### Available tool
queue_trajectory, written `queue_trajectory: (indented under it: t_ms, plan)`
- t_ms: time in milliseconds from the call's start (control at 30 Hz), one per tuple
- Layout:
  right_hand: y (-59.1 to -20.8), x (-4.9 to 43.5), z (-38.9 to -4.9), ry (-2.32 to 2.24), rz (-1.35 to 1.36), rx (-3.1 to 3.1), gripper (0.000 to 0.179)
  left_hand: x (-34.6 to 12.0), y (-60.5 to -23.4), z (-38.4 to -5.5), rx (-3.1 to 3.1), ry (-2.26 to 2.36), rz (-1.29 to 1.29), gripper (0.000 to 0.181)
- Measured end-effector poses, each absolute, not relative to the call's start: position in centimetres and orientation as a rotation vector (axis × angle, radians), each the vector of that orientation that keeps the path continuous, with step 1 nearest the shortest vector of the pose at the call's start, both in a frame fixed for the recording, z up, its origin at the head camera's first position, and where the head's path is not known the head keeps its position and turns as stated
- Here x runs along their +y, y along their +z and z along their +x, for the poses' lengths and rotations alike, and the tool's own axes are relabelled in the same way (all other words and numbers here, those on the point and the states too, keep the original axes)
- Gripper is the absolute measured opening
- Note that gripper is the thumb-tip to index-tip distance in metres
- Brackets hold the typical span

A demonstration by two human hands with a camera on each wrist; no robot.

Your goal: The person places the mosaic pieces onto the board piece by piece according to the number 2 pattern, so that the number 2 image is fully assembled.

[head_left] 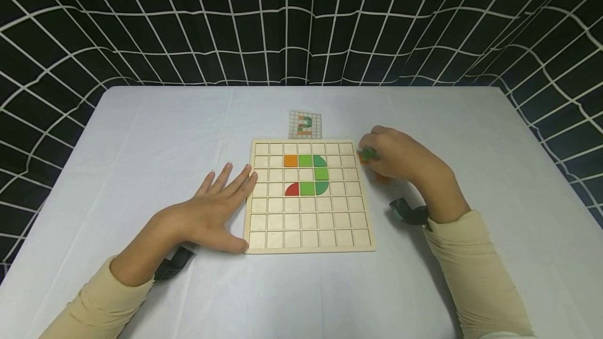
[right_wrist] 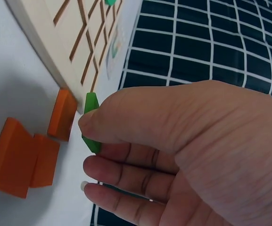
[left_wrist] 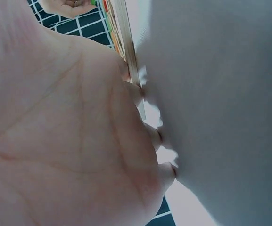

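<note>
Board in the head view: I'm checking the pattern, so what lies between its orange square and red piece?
One bare cell of the board separates the orange square from the red piece, as the head view shows.

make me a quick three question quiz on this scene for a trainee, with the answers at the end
1. Multiple choice: which colour is pinched in the right hand?
a) red
b) orange
c) green

2. True or false: the small card lies beyond the far edge of the board.

3. Short answer: what shape is the red piece set in the board's grid?

Key:
1: c, the green piece shows under the thumb in the right wrist view.
2: true.
3: a quarter circle.
</note>
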State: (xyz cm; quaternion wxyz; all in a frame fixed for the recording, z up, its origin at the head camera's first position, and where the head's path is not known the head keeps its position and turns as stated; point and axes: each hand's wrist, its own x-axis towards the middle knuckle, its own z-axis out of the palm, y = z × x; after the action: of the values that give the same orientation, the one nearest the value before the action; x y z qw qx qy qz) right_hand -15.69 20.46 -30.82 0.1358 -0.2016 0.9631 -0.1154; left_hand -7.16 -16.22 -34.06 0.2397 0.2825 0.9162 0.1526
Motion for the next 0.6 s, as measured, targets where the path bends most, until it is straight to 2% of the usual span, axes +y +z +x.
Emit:
queue_trajectory:
  t_ms: [200, 600]
  plan:
    - [-30.9, 19.8, -15.3, -0.316, -0.664, 2.820, 0.025, -16.2, -34.0, -7.1, 2.508, 0.416, 0.774, 0.120]
    - [-30.6, 18.4, -14.4, -0.323, -0.772, 2.811, 0.027, -16.2, -34.3, -7.1, 2.520, 0.410, 0.766, 0.120]
